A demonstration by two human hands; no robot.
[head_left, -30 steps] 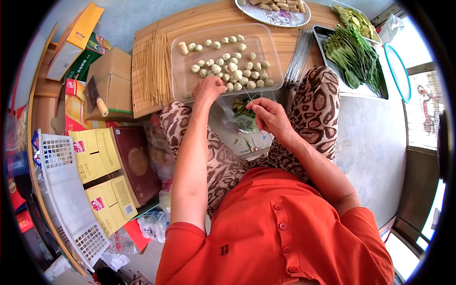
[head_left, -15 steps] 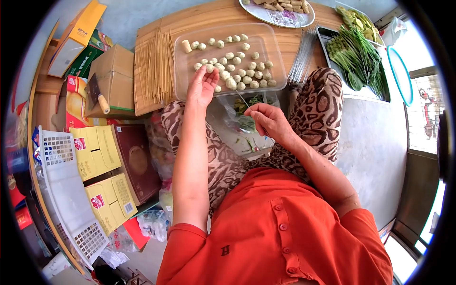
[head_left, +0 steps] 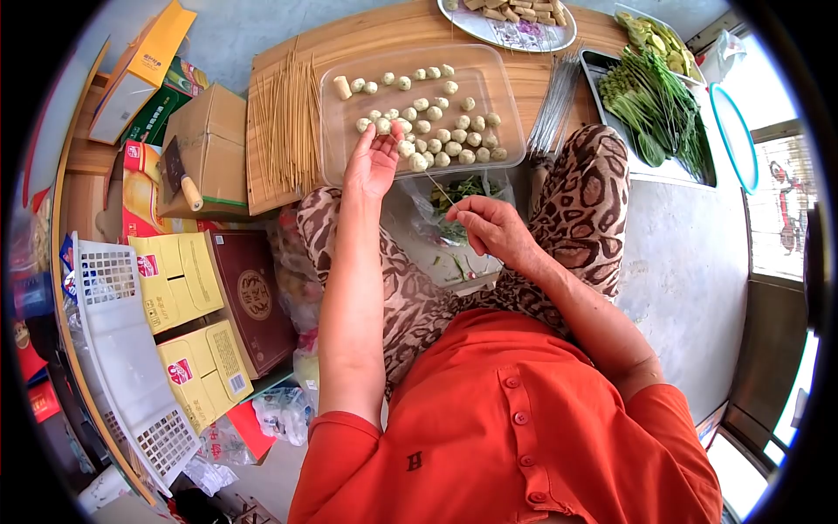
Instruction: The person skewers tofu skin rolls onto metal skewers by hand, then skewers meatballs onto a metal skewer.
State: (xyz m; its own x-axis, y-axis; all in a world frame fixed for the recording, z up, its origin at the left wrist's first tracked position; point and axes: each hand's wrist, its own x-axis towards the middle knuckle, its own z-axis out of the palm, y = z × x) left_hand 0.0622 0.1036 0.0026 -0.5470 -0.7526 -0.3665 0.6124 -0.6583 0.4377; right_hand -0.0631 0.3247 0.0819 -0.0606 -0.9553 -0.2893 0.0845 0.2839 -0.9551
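My left hand (head_left: 374, 166) is palm up at the near edge of a clear plastic tray (head_left: 511, 87), fingers apart and loosely curved. Pale green-flecked balls (head_left: 382, 127) lie right at its fingertips; whether they rest on the fingers or just beyond, I cannot tell. Between thumb and fingers, my right hand (head_left: 493, 229) pinches a thin skewer (head_left: 439, 187) slanting up and left toward the tray. A ball (head_left: 418, 162) sits by its tip; whether it is pierced is unclear. Several more balls are scattered in the tray, with a tan cylindrical piece (head_left: 342, 86) in its far left corner.
Bamboo skewers (head_left: 284, 122) lie left of the tray, metal skewers (head_left: 556, 100) right of it. A plate (head_left: 515, 37) of tan pieces stands behind. Leafy greens (head_left: 655, 105) fill a metal tray. A cardboard box (head_left: 205, 144) and a knife (head_left: 185, 182) are at left.
My right hand has shifted slightly left and down, and the skewer tip has swung left. A ball near the tip has moved a little left and down. My left hand has barely moved.
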